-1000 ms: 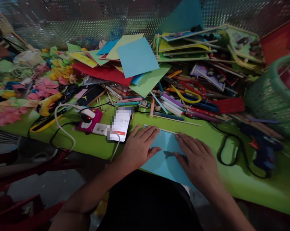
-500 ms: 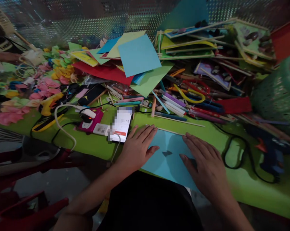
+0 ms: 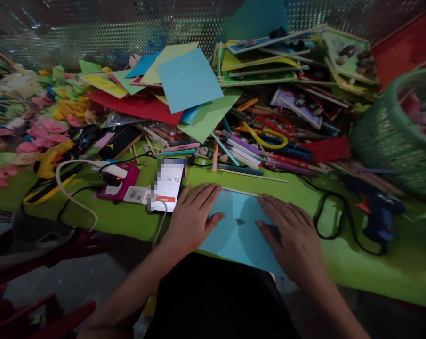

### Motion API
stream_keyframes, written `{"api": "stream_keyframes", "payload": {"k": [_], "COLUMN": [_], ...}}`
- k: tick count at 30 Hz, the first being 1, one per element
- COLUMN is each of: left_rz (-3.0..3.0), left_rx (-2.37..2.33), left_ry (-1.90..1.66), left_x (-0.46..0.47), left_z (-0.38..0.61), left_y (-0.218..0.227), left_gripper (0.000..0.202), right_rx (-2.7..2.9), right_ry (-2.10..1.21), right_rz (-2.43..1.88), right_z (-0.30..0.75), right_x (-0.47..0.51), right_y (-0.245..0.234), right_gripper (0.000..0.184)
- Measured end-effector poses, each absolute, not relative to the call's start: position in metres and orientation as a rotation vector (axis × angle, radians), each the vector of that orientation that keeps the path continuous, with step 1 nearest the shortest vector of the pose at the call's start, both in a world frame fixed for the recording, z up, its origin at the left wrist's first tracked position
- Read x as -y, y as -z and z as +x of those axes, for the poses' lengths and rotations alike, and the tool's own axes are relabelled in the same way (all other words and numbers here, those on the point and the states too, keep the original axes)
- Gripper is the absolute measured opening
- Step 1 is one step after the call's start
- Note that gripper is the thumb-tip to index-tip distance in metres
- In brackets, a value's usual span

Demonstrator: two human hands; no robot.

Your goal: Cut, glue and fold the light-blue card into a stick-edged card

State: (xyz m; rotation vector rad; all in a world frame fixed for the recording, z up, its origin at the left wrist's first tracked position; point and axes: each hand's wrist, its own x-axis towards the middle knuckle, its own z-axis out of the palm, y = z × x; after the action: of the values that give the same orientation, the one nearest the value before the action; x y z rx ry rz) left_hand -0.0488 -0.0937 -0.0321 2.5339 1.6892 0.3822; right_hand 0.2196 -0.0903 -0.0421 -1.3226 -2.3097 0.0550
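A light blue paper sheet [image 3: 239,230] lies at the front edge of the green table [image 3: 343,263]. My left hand [image 3: 193,216] rests flat on the sheet's left side, fingers stretched out and apart. My right hand [image 3: 292,235] lies flat on its right side, fingers extended too. Neither hand holds anything. A thin wooden stick [image 3: 241,191] runs along the sheet's far edge.
A phone [image 3: 166,184] with a lit screen and a pink power bank [image 3: 119,183] with cables sit left of my hands. Coloured paper sheets [image 3: 188,80], pens, scissors [image 3: 265,134] and paper flowers [image 3: 46,127] crowd the back. A green basket [image 3: 392,136] and a blue glue gun [image 3: 378,214] stand at right.
Both hands stay flat on the blue sheet; my right hand slid slightly to the right and back. The view shifted a little.
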Motion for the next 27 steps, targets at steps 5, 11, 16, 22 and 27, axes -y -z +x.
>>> {"api": "stream_keyframes", "payload": {"k": [5,11,16,22,27], "left_rz": [2.593,2.618,2.629,2.605,2.576], "left_rx": [-1.661,-1.621,-1.62,-1.625,-1.642], "left_ry": [-0.433,-0.43,-0.411,-0.378,-0.352], "left_x": [0.093,0.092,0.091,0.092,0.092], "left_z": [-0.05,-0.05,-0.049,-0.049,-0.048], "left_y": [0.032,0.03,0.032,0.033,0.033], "left_gripper": [0.056,0.056,0.057,0.056,0.056], "right_rx": [1.963,2.059,2.268,2.421,2.445], "right_ry": [-0.134,-0.14,-0.136,-0.068,-0.034], "right_rz": [-1.352,-1.384,-1.33,-1.383,-1.417], "right_z": [0.238,0.252,0.248,0.245,0.244], "right_x": [0.102,0.107,0.101,0.1,0.1], "right_y": [0.041,0.044,0.046,0.048,0.047], "right_gripper": [0.05,0.048,0.051,0.056,0.057]}}
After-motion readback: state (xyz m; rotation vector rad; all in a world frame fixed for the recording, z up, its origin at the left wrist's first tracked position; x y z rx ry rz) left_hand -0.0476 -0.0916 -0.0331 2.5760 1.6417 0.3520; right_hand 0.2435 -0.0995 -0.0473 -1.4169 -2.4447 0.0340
